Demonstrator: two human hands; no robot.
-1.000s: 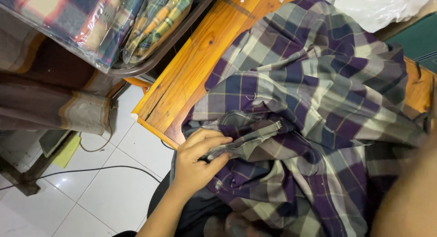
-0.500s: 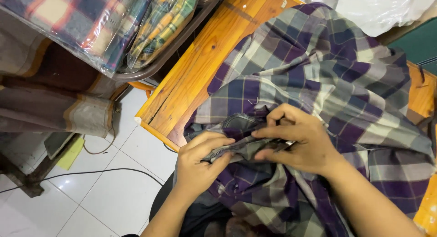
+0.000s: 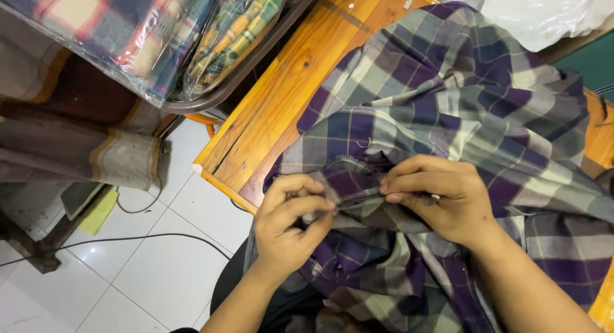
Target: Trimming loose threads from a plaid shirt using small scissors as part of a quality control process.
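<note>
between my two pinches runs a dark seam edge (image 3: pixel 358 198) of the purple-and-grey plaid shirt (image 3: pixel 448 103), pulled into a short taut line. my left hand (image 3: pixel 291 221) has thumb and fingers pressed together on the cloth at the near end of that edge, knuckles curled over a small fold. my right hand (image 3: pixel 441 195) pinches the other end, thumb against forefinger, and something small and pale shows at its fingertips, too tiny to tell what it is. just above the grip a curved ribbed band of the shirt arches over the seam. the shirt lies bunched and spreads away from my hands across the orange wooden table (image 3: pixel 288 96), with its lower folds hanging down off the table edge toward my lap, below my wrists. beyond the shirt, far from the grip, lies crumpled white plastic (image 3: pixel 543 13). off to the left of my left hand, past the table's corner, a tray (image 3: pixel 243 83) holds folded plaid cloths in clear plastic wrap (image 3: pixel 128 32). below that is white tiled floor (image 3: pixel 147 269) with a thin black cable (image 3: pixel 128 238) across it.
</note>
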